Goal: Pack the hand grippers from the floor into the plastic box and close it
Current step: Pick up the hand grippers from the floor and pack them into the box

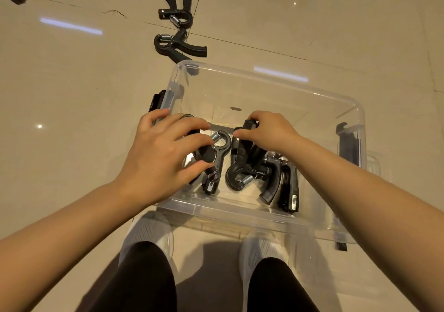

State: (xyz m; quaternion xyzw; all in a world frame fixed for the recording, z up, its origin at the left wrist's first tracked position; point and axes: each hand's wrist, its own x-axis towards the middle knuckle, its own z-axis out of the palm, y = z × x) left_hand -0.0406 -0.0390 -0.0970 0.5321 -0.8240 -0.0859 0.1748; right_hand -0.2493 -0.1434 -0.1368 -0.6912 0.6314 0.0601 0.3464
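While both hands were down inside the clear plastic box [283, 88], each was busy with a hand gripper of its own. The left hand [165, 155] curled over one gripper [216, 158], fingers and thumb wrapped on its padded handle, the spring loop poking out just past the fingertips. The right hand [269, 131] pinched the upper end of a second gripper [242, 158], whose long axis ran from those fingertips back toward the wrist, its hooked spring end lying nearest the body. A third gripper [283, 182] lay on the box floor beneath the right forearm.

The ones not yet packed sat on the tiled floor [72, 95] well beyond both sets of fingertips: two grippers [177, 35] past the far wall, forward of the left hand and so nearer to it than to the right, handles splayed rightward. More dark ones lay farther off to the forward left, blurred. I judged the left hand the likelier to fetch next. No lid was clearly visible.
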